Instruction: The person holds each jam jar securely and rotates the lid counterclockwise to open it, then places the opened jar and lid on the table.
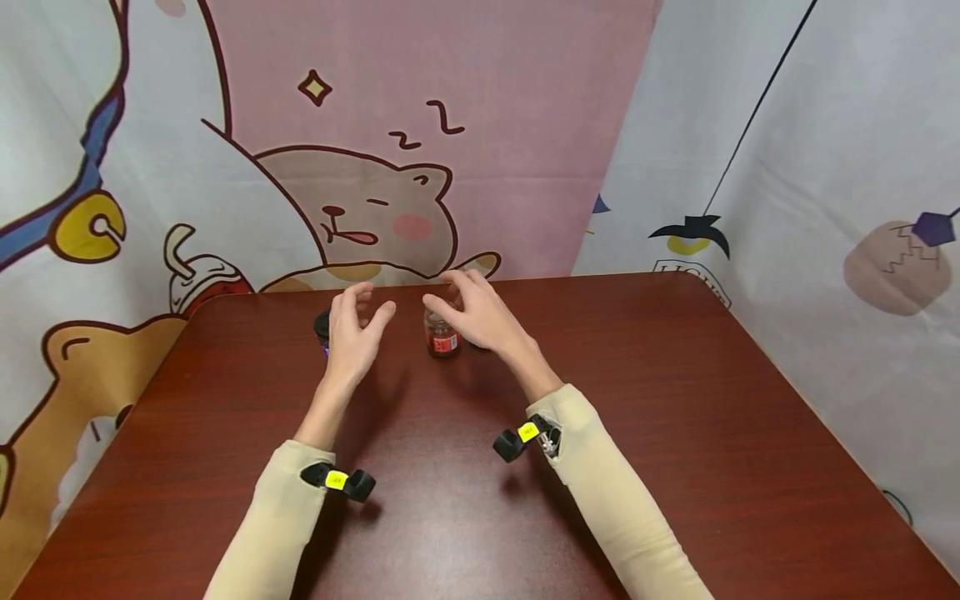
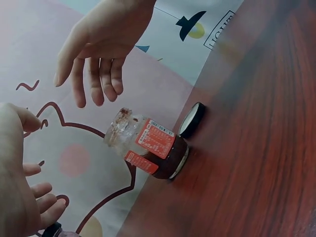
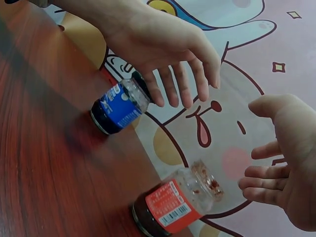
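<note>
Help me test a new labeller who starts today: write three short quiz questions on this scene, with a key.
1. True or false: the red-labelled jar stands without its lid on.
2. Which jar is nearer the left hand? A) the red-labelled one, B) the blue-labelled one.
3. What, if anything, does the right hand hold?

Key:
1. True; a lid lies on the table beside it.
2. B.
3. Nothing.

I see a red-labelled clear glass jar point(image 2: 157, 142), dark-filled; a blue-labelled, dark-lidded glass jar point(image 3: 118, 106); a round, black-rimmed, whitish lid point(image 2: 191, 120); a reddish-brown, wood-grained counter point(image 1: 675, 400); cream fabric sleeves point(image 1: 622, 492); and a pink-and-white cloth backdrop point(image 1: 525, 108) patterned with cartoon animals.
</note>
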`<state>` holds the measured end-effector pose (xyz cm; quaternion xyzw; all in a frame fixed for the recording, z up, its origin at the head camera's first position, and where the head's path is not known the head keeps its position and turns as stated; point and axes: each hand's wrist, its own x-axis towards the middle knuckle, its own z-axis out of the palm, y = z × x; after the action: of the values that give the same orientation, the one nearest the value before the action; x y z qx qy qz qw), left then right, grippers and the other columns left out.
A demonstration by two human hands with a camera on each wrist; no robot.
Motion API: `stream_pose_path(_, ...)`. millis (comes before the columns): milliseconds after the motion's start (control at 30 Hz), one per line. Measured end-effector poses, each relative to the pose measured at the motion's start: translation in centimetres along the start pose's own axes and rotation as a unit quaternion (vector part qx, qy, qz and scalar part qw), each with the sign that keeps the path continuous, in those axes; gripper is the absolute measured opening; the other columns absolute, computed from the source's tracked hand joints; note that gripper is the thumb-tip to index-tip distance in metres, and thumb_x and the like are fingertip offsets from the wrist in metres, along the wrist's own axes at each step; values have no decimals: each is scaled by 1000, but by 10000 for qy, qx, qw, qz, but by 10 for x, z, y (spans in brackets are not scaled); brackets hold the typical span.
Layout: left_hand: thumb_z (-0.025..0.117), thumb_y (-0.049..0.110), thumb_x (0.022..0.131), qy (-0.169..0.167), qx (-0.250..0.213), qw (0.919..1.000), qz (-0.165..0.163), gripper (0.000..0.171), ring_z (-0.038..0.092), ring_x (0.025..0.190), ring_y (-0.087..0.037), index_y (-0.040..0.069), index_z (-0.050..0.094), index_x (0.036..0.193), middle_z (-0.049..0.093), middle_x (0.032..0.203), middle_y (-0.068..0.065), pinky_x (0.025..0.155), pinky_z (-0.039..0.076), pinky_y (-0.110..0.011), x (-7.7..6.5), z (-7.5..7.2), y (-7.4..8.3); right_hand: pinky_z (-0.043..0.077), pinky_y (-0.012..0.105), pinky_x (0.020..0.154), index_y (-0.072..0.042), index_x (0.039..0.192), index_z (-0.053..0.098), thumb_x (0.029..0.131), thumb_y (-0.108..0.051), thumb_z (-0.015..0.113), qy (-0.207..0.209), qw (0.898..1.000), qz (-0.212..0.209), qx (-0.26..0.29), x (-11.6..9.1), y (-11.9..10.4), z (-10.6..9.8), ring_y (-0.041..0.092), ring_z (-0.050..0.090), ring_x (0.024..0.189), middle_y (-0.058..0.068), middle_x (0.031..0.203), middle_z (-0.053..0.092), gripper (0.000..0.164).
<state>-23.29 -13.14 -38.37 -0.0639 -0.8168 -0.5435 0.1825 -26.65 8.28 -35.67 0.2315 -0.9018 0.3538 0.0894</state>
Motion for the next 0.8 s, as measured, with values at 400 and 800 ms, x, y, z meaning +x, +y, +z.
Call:
stream_pose_path(400,63,25,98,247,123,9996,96,47,43,119,-35,1,51,137,47,132,-24,101,36,-48,2,-15,-8,47,35,89,-12,140,55,99,-51,57,-319,9995,-49,76,7,-18,7,16,57,99,6,118,55,57)
stream_pose_path(800,62,31,98,496,323,9980,-223,49,37,125,-35,2,52,137,47,134,-19,104,31,-50,2,-27,-12,47,34,88,-14,144,51,99,-54,56,-702,9974,-80,-118,18,-33,22,17,55,100,7,121,53,60)
